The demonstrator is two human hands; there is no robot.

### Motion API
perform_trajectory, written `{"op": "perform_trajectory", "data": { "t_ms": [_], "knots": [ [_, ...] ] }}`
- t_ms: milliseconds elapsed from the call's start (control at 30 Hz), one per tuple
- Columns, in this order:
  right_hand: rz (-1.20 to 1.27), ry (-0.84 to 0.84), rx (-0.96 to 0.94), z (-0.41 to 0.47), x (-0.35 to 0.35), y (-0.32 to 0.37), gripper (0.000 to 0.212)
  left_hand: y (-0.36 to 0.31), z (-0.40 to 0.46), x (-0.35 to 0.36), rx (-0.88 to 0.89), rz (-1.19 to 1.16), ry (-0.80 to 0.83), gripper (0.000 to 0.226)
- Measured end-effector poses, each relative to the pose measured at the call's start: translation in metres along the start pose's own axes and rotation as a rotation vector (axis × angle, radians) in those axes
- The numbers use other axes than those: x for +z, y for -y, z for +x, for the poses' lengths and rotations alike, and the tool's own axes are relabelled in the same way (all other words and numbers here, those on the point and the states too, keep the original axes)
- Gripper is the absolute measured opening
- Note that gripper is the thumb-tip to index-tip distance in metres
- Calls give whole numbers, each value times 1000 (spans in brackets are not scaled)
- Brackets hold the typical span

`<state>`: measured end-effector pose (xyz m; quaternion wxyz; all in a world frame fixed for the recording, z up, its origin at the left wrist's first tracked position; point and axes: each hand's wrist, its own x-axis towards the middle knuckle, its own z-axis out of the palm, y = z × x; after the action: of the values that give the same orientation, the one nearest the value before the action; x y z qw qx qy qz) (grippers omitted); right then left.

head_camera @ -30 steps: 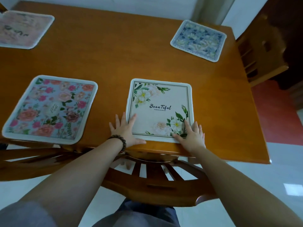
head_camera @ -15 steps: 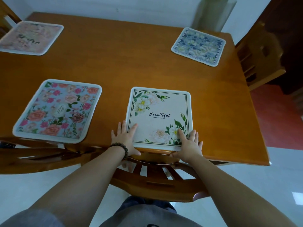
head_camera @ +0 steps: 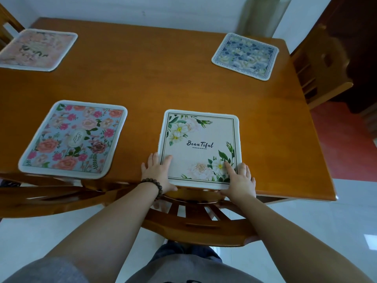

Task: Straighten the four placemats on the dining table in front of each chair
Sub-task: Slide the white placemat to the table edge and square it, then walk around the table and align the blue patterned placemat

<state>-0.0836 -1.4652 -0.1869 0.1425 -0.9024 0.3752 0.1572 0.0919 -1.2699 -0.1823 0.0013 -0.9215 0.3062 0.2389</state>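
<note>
- My left hand (head_camera: 158, 172) lies flat, fingers spread, on the near left corner of the white "Beautiful" placemat (head_camera: 199, 148); the thumb runs along its near edge. It is pressing, not gripping.
- My right hand (head_camera: 238, 180) lies flat in the same way on the near right corner, index finger on the printed flower, the other fingers just off the mat's right edge on the table (head_camera: 183, 82).
- Position of the white placemat: near edge at the table's near edge, directly above the back of the chair (head_camera: 195, 223) I am leaning over. Its sides look square to the table edge. Judgement: this one is done or very nearly so.
- Pink floral placemat (head_camera: 73, 139), near left: it sits at the near edge, apart from the white one, and looks slightly turned. The wide lens bends that side of the view, so I cannot say for sure.
- Blue floral placemat (head_camera: 245, 56), far right: plainly rotated, one corner pointing toward the right-hand chair (head_camera: 320, 64). Needs straightening.
- Peach placemat (head_camera: 38, 49), far left: partly blurred and cut by the frame edge; looks slightly askew, cannot confirm.
- Progress estimate: one of four in hand, and at least the blue one clearly left. The far two will likely need a walk round or a long reach.
</note>
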Motion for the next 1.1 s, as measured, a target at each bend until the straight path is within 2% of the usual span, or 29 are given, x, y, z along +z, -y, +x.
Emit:
{"op": "perform_trajectory", "data": {
  "t_ms": [167, 267, 367, 567, 800, 1100],
  "knots": [
    [30, 37, 8, -2, -4, -2, 113, -2, -3, -7, 1, -1, 80, 116],
    [87, 89, 22, -4, -11, -6, 111, -9, -6, -9, -14, -25, 65, 101],
    [142, 100, 51, -8, -20, -15, 101, -23, -8, -11, 26, -16, 12, 86],
    [201, -67, 153, -22, -43, -48, 80, -81, -1, -22, 183, -6, -57, 82],
    [313, -202, 352, -57, -72, -116, 71, -179, 7, -36, 441, 38, -114, 77],
    [362, -301, 445, -71, -83, -225, 66, -289, 19, -33, 505, 95, -128, 82]
  ]
}}
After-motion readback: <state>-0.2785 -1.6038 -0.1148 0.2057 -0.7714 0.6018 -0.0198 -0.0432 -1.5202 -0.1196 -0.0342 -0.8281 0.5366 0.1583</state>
